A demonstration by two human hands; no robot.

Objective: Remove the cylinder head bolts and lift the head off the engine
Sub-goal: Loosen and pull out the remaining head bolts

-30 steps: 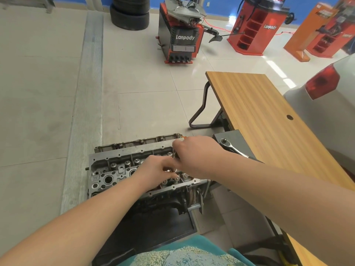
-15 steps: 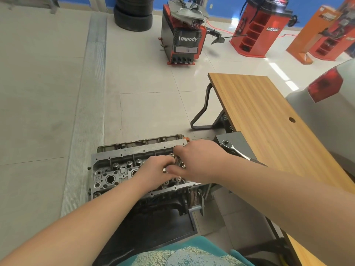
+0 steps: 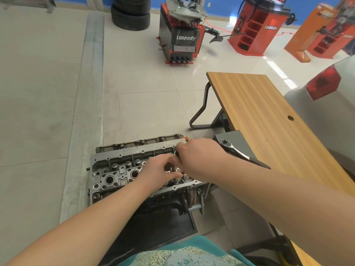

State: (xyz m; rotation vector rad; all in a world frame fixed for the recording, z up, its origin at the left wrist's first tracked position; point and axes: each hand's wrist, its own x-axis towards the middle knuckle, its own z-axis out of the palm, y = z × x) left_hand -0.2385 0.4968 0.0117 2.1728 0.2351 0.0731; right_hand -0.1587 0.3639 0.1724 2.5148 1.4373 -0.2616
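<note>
The cylinder head point(image 3: 123, 169) sits on the engine point(image 3: 169, 204), low at centre, above a dark tray point(image 3: 153, 227) on the tiled floor point(image 3: 48, 112). Open floor lies to the left and beyond. The left hand point(image 3: 159, 174) and right hand point(image 3: 197, 158) meet over the head's right end, fingers curled on a small metal part point(image 3: 173, 167), too hidden to identify. Just right, a ratchet wrench point(image 3: 238, 152) rests on a dark box point(image 3: 233, 138) against the wooden worktop point(image 3: 269, 120), which closes off the right side. A tyre changer point(image 3: 182, 35) stands well apart.
</note>
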